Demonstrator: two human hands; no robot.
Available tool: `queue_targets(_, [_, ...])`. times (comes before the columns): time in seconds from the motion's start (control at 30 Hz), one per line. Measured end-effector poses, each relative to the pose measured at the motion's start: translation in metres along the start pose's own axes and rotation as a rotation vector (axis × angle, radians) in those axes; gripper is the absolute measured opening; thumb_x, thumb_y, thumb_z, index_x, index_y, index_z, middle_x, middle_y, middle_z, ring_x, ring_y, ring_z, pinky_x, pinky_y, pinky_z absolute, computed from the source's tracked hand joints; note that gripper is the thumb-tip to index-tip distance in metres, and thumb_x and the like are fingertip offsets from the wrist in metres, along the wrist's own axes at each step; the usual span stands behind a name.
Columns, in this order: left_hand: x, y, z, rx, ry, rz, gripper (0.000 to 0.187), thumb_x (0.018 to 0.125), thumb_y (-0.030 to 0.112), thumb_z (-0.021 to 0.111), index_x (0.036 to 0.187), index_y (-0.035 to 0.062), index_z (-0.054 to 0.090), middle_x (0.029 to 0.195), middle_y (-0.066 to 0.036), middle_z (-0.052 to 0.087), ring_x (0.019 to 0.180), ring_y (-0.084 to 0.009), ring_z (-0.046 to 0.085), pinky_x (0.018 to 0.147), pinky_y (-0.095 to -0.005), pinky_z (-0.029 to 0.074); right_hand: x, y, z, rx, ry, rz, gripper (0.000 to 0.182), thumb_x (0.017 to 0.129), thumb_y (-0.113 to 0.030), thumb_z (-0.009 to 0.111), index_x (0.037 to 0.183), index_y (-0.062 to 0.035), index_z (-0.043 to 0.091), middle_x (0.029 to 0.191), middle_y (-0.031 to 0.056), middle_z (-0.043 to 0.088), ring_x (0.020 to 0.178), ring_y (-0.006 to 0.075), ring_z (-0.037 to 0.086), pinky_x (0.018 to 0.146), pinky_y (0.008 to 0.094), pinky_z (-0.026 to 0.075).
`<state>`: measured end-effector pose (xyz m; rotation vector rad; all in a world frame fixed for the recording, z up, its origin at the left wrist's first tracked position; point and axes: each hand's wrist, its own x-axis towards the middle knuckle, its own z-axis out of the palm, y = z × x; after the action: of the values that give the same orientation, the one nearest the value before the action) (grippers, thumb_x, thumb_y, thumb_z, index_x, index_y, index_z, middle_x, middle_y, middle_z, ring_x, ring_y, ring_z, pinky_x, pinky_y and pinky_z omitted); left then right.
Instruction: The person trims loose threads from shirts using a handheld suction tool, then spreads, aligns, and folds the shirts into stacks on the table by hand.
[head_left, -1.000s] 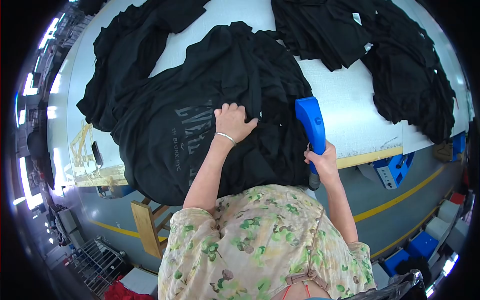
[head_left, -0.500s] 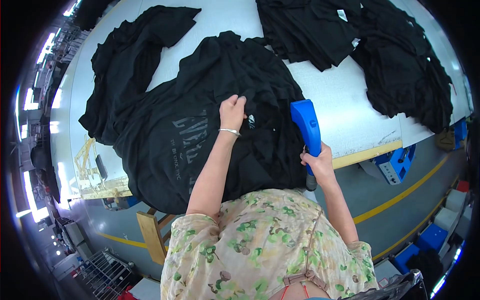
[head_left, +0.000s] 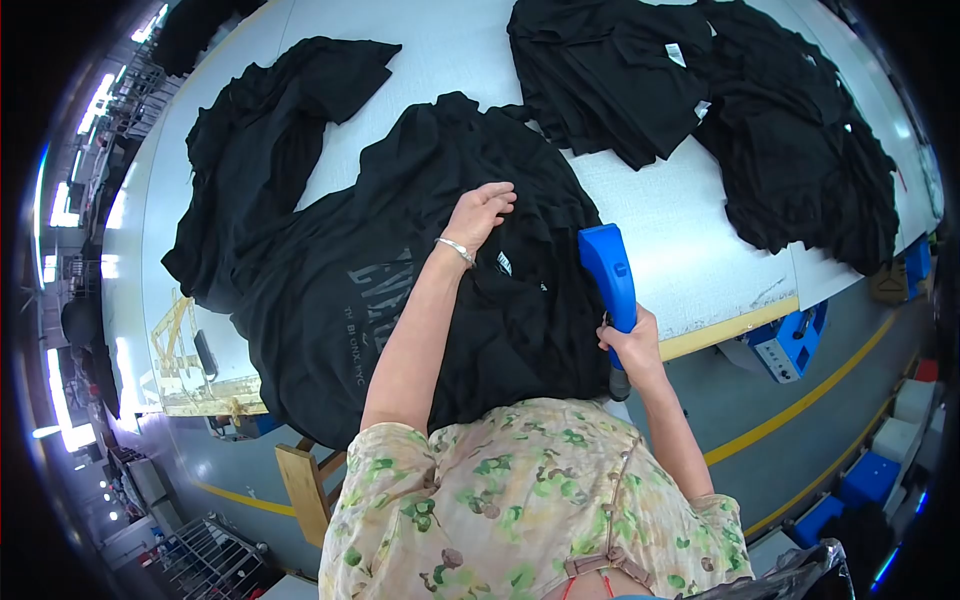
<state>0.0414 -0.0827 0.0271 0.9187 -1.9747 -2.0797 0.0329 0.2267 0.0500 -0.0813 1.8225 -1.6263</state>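
Note:
My right hand is wrapped round the handle of a blue handheld tool with a wide, curved head and a dark lower end. The tool's head lies along the right edge of a black printed T-shirt, spread on the table in front of me. Over the shirt's upper middle is my left hand, its fingers loosely stretched out to the right and holding nothing visible. A small white label shows on the black cloth just below that hand. Dark lettering marks the shirt's left part.
Another black garment lies at the left of the white table. Black garments with white tags are heaped at the back, and a further pile sits at the right. A blue box hangs under the right table edge.
My left hand has loosened from a closed pinch on the cloth, its fingers now stretched right. The right hand keeps the blue tool in nearly the same place. The view has shifted slightly.

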Motion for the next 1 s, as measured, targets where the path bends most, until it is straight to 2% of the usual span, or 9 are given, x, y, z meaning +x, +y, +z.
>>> queue_targets(0.07, [0.004,-0.014,-0.007,0.018,0.014,0.085,0.031,0.091,0.004,0.055,0.119,0.0041,0.068,0.109,-0.009,0.072,0.098,-0.0207,0.067,0.083,-0.0307,0.051,0.001,-0.001,0.001,0.003,0.002,0.004,0.012,0.073,0.003,0.065,0.081,-0.0025,0.057,0.07,0.0039,0.058,0.059,0.0124,0.057,0.058,0.0286,0.048])
queue_targets(0.17, [0.003,-0.017,-0.014,0.677,0.271,0.631,0.035,0.087,-0.001,0.056,0.116,0.0115,0.07,0.114,-0.006,0.07,0.107,-0.0275,0.064,0.085,-0.034,0.051,0.003,-0.002,0.001,0.009,0.004,0.024,0.012,0.073,0.003,0.066,0.081,-0.0023,0.057,0.07,0.0038,0.058,0.059,0.0125,0.057,0.058,0.0286,0.048])
queue_targets(0.3, [-0.006,0.011,-0.003,1.183,0.381,0.919,0.024,0.085,0.015,0.066,0.109,0.0136,0.071,0.115,-0.005,0.065,0.121,-0.0298,0.053,0.102,-0.0455,0.039,0.006,-0.004,0.003,-0.012,-0.004,0.044,0.013,0.073,0.003,0.066,0.081,-0.002,0.057,0.07,0.0038,0.058,0.059,0.0126,0.058,0.058,0.0285,0.049])
queue_targets(0.43, [0.022,0.003,-0.029,1.025,0.02,0.695,0.016,0.087,0.025,0.067,0.095,0.0117,0.071,0.106,-0.003,0.065,0.116,-0.0274,0.053,0.1,-0.047,0.037,0.008,-0.019,0.004,-0.041,-0.014,0.047,0.014,0.072,0.004,0.066,0.082,-0.002,0.057,0.07,0.0037,0.058,0.059,0.0125,0.058,0.058,0.0285,0.049])
queue_targets(0.47, [0.024,0.002,-0.029,0.869,0.005,0.701,0.022,0.092,0.025,0.064,0.082,0.0058,0.064,0.089,-0.005,0.062,0.102,-0.0273,0.055,0.092,-0.0422,0.041,0.009,-0.025,0.004,-0.042,-0.018,0.045,0.015,0.072,0.004,0.066,0.082,-0.0021,0.057,0.07,0.0037,0.058,0.059,0.0125,0.058,0.058,0.0285,0.049])
queue_targets(0.57, [0.023,0.009,-0.028,0.605,-0.221,0.49,0.034,0.097,0.024,0.06,0.074,0.0007,0.052,0.074,-0.009,0.052,0.085,-0.0268,0.051,0.081,-0.0378,0.043,0.012,-0.038,0.005,-0.041,-0.055,0.039,0.015,0.072,0.004,0.067,0.083,-0.0016,0.058,0.071,0.0036,0.058,0.06,0.0124,0.058,0.058,0.0285,0.048])
queue_targets(0.6, [0.019,0.009,-0.023,0.515,-0.238,0.523,0.041,0.101,0.024,0.057,0.072,0.0004,0.039,0.067,-0.01,0.036,0.074,-0.0239,0.041,0.073,-0.0364,0.04,0.014,-0.042,0.006,-0.04,-0.072,0.036,0.015,0.072,0.004,0.067,0.084,-0.0014,0.058,0.071,0.0036,0.058,0.06,0.0123,0.058,0.058,0.0285,0.048])
queue_targets(0.7, [0.019,0.006,-0.024,0.407,-0.389,0.426,0.038,0.103,0.021,0.056,0.074,0.0032,0.039,0.072,0.001,0.033,0.074,-0.0109,0.037,0.072,-0.0291,0.038,0.02,-0.056,0.021,-0.138,-0.127,0.05,0.016,0.073,0.003,0.067,0.085,-0.0008,0.058,0.072,0.0037,0.058,0.061,0.0122,0.059,0.058,0.028,0.049])
queue_targets(1.0, [0.015,0.004,-0.019,0.217,-0.402,0.191,0.045,0.102,0.023,0.056,0.066,0.0055,0.037,0.063,0.008,0.027,0.06,-0.0042,0.025,0.052,-0.029,0.027,0.033,-0.063,0.031,-0.046,-0.158,0.075,0.016,0.073,0.001,0.07,0.087,0.0005,0.06,0.074,0.0048,0.061,0.06,0.0119,0.059,0.058,0.0273,0.049])
